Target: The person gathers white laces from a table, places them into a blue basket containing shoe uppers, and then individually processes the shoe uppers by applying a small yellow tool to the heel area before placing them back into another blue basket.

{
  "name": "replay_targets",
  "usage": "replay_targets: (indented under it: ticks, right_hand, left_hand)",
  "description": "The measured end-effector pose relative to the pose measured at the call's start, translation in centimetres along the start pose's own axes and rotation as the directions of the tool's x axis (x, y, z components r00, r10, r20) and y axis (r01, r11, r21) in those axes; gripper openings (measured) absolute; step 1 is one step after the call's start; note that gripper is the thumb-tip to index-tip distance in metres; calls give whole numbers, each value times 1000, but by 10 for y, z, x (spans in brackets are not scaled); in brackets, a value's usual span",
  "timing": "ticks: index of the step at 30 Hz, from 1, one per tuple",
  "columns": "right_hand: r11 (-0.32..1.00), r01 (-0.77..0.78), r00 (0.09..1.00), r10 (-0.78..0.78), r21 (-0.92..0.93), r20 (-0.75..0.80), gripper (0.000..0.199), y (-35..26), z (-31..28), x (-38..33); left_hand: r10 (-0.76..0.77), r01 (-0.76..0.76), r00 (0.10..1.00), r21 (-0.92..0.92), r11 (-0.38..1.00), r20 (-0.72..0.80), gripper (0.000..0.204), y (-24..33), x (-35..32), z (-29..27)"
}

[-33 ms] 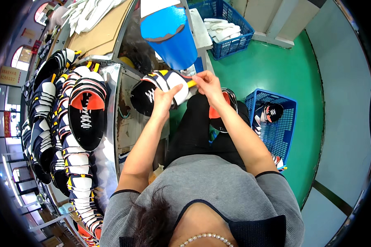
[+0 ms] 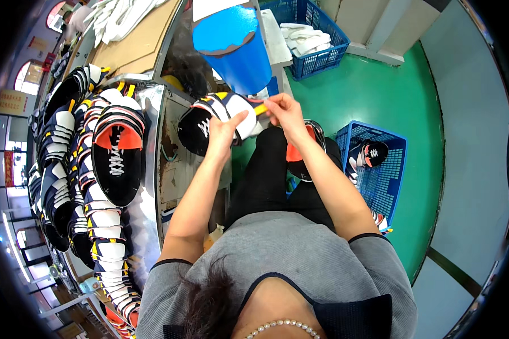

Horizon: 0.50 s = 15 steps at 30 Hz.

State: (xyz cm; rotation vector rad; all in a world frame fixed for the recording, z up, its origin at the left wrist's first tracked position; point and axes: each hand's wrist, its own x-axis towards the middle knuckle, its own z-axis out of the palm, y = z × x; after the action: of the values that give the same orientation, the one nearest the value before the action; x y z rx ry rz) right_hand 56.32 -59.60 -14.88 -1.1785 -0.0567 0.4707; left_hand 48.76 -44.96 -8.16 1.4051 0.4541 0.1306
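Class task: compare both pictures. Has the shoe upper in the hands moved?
No. The shoe upper sits in the same spot below the blue bucket in both pictures.

Metal bench (image 2: 152, 107): sneaker uppers (image 2: 116, 155) stacked. Green floor (image 2: 379, 96): two blue baskets (image 2: 379, 169).

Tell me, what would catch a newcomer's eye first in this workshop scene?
Probably the black, white and orange sneaker upper held up at centre, the left hand gripping its middle and the right hand pinching its yellow tab. To the left, a long row of matching laced sneaker uppers crowds the metal workbench. On the green floor at right, a blue plastic basket holds more.
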Motion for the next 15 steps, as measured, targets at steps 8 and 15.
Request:
replay_targets:
  ticks: [8,15]
  right_hand:
    - [957,-173,985,165,233,55,11,9,-6,48]
    - [988,-138,964,149,-65,222,19,-20,-29,113]
  left_hand:
    - [-259,245,966,-243,938,-24,26,-22,73,-16]
    - [-477,480,857,-634,606,194,32,-25,87,-33]
